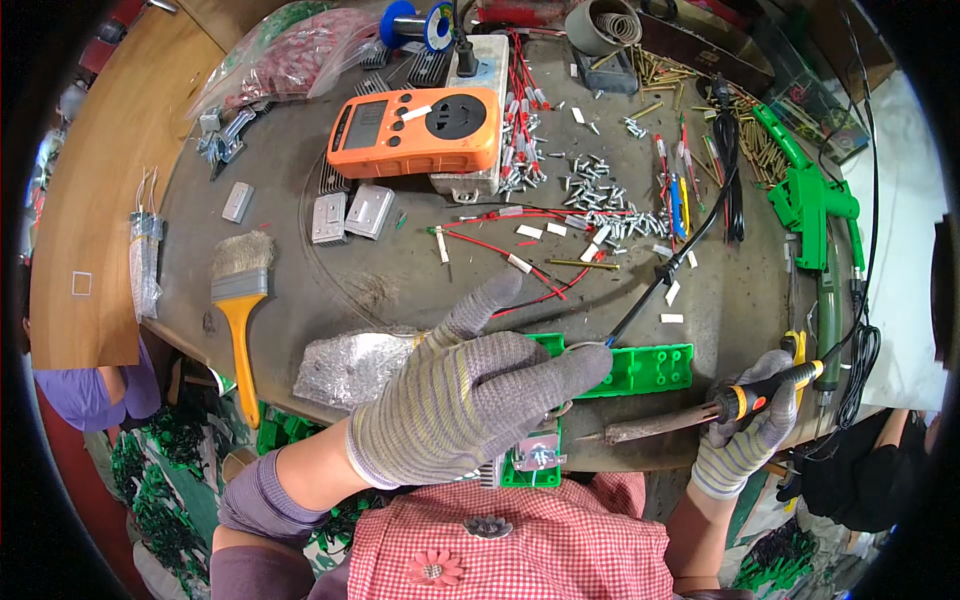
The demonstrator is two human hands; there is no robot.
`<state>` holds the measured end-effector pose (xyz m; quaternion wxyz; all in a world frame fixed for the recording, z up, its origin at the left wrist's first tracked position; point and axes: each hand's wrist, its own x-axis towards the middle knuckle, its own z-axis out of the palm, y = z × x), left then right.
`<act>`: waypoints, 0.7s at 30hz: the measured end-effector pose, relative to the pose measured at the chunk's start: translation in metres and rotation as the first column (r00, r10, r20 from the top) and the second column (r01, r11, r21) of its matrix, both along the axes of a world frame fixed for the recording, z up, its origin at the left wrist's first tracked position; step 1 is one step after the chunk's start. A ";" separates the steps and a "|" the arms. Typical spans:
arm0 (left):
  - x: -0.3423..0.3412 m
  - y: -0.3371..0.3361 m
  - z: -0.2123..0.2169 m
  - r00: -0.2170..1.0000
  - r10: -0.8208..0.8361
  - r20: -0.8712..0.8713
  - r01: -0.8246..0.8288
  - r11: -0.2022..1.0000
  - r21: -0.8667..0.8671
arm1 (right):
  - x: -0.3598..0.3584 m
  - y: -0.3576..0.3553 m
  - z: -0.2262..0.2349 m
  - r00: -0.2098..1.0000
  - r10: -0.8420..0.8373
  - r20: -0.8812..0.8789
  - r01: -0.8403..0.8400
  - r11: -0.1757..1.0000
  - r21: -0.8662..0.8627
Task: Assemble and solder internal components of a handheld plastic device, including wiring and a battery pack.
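My left hand [470,390], in a grey striped glove, hovers over a green plastic fixture [645,368] at the near edge of the round work table, its fingers pinching a thin solder wire [655,285] that runs up and away. Below the hand a small green part with a metal piece [535,460] pokes out. My right hand [745,430], gloved the same way, grips a soldering iron [700,412] by its black and orange handle, the dark tip pointing left toward the green part.
An orange socket meter [415,130] lies at the back, with red wires [520,110] and loose screws [600,200] scattered beside it. A yellow-handled brush [240,320] lies left, a green power screwdriver [815,230] right, and a foil packet [350,365] next to my left hand.
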<state>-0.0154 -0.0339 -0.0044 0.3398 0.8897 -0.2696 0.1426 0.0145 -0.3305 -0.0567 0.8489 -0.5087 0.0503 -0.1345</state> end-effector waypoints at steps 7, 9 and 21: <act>-0.001 -0.002 -0.003 0.999 0.016 0.030 -0.016 1.000 -0.004 | 0.001 0.004 0.000 0.999 -0.034 -0.007 0.034 0.999 -0.008; 0.000 -0.002 -0.003 0.999 0.024 0.045 -0.024 1.000 0.001 | 0.000 -0.001 -0.002 1.000 -0.026 -0.013 0.026 1.000 -0.007; 0.000 0.001 0.005 0.999 -0.040 -0.035 0.040 0.999 -0.004 | 0.022 -0.012 0.041 0.994 -0.107 -0.018 0.103 0.981 -0.162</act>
